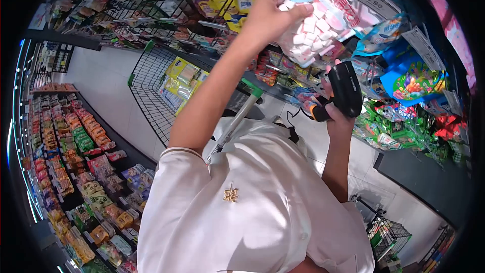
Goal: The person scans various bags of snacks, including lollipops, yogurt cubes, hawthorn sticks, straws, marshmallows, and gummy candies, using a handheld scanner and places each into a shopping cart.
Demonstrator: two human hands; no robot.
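Pink marshmallow bag [323,20] gripped in left hand [273,12]; right hand [337,116] clasps one black scanner [346,88].

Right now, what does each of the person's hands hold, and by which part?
The left hand grips a bag of marshmallows by its left edge. The right hand holds a black handheld scanner by its handle, below the head.

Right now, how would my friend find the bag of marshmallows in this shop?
Look at the snack shelves on the right of the aisle. In front of them the person's left hand holds up the marshmallow bag. Unlike the green and blue packets around it, it is see-through, full of pink and white cubes.
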